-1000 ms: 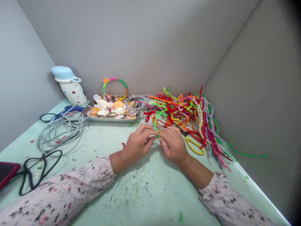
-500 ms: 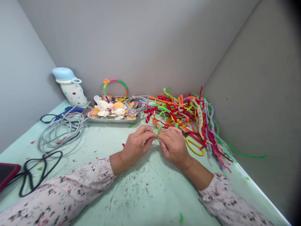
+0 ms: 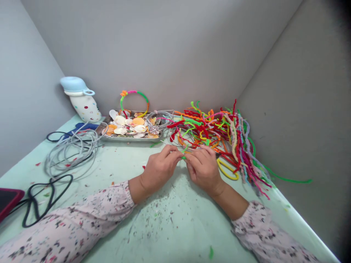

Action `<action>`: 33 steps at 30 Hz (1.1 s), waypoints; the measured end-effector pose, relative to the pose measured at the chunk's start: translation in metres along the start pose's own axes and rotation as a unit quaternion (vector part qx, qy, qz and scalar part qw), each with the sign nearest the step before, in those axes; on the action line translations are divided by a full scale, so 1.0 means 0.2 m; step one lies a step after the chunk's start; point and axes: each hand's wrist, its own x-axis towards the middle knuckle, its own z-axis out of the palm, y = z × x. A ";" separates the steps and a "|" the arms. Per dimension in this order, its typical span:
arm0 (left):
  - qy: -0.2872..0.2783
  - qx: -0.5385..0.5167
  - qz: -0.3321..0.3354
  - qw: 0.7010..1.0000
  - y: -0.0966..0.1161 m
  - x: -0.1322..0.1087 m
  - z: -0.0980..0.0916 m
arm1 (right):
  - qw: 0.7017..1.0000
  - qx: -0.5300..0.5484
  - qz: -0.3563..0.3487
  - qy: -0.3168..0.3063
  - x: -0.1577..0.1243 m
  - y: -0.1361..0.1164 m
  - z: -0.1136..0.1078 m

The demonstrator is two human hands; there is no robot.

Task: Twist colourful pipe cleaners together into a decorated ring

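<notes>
Above the middle of the worktop [image 3: 170,237], my left hand [image 3: 159,168] and right hand [image 3: 204,171] nearly meet, each pinching a green fuzzy stem [image 3: 183,157] between thumb and fingers. I judge that I am bending or twisting it at the pinch; the next move seems to call for a firm hold on one side while the other turns it. My fingers hide much of the stem. A second ago it arched tall above my fingertips; now only a short bit shows there. A colourful pile of stems [image 3: 219,124] lies just beyond.
</notes>
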 end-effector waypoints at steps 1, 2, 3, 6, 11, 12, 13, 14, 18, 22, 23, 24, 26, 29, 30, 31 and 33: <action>-0.006 0.004 0.000 1.000 0.00 0.00 0.00 | 1.000 -0.006 -0.002 -0.001 0.00 0.00 0.00; -0.013 0.009 -0.001 1.000 0.00 0.00 0.00 | 1.000 -0.011 -0.004 -0.002 0.00 0.00 0.00; -0.022 0.015 -0.001 1.000 -0.01 0.00 0.00 | 1.000 -0.016 -0.006 -0.004 0.00 0.00 0.00; -0.051 0.035 -0.004 0.998 -0.01 0.00 0.01 | 0.999 -0.027 -0.011 -0.016 0.00 0.00 -0.01; -0.087 0.026 -0.012 0.996 -0.02 0.00 0.01 | 0.999 -0.028 -0.011 -0.025 0.00 0.00 0.00; -0.086 0.021 -0.014 0.996 -0.02 0.00 0.01 | 0.999 -0.027 -0.010 -0.024 0.00 0.00 0.00; -0.084 0.017 -0.015 0.996 -0.02 0.00 0.00 | 0.999 -0.026 -0.009 -0.022 0.00 0.00 -0.01; -0.083 0.014 -0.016 0.996 -0.01 0.01 0.00 | 0.999 -0.025 -0.009 -0.021 0.00 0.00 -0.01; -0.082 0.000 -0.018 0.996 -0.01 0.01 0.00 | 1.000 -0.017 -0.008 -0.020 0.00 0.00 -0.01; -0.052 -0.031 -0.025 0.998 0.00 0.01 0.00 | 1.000 -0.001 -0.006 -0.010 0.00 0.00 0.00; -0.039 -0.041 -0.029 0.998 0.01 0.00 0.00 | 1.000 0.007 -0.001 -0.006 0.00 0.01 0.00; -0.026 -0.054 -0.034 0.998 0.01 0.00 -0.01 | 1.000 0.014 0.008 -0.003 0.00 0.01 0.01; 0.005 -0.097 -0.051 0.994 0.03 0.00 -0.01 | 0.999 0.029 0.032 0.005 0.00 0.01 0.01; 0.067 -0.176 -0.111 0.976 0.03 0.00 -0.01 | 0.995 0.048 0.075 0.032 -0.01 0.02 0.00; 0.076 -0.198 -0.139 0.967 0.03 0.01 -0.01 | 0.994 0.055 0.086 0.044 -0.01 0.02 0.00; 0.073 -0.220 -0.166 0.958 0.03 0.01 0.00 | 0.992 0.062 0.093 0.053 -0.01 0.02 -0.01; 0.036 -0.273 -0.201 0.940 0.02 0.01 0.01 | 0.991 0.080 0.092 0.060 -0.01 0.02 -0.01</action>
